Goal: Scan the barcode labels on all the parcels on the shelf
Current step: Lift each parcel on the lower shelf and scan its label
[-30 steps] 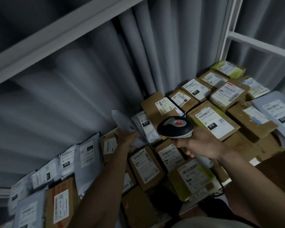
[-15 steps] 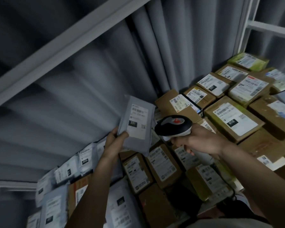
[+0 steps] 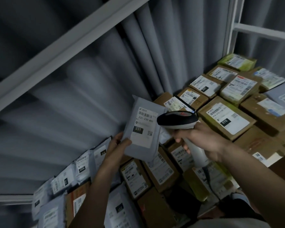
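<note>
My left hand [image 3: 118, 146] grips the lower left corner of a grey poly-mailer parcel [image 3: 142, 129], lifted above the shelf with its white label marked 231 facing me. My right hand [image 3: 202, 139] holds the handle of a black and grey barcode scanner [image 3: 177, 120]. The scanner's head sits just right of the parcel's label and points at it. Below both hands the shelf is packed with cardboard boxes [image 3: 227, 119] and grey mailers [image 3: 82, 165], each with a white barcode label.
A grey curtain [image 3: 89, 96] hangs behind the shelf. A white shelf beam [image 3: 59, 46] runs diagonally overhead and a white upright post [image 3: 229, 30] stands at the right. The scanner's cable [image 3: 209, 180] trails down over the front parcels.
My left hand has lifted the grey mailer from the pile and turned its label toward me. The scanner head has come level beside that label. The view shifted slightly.
</note>
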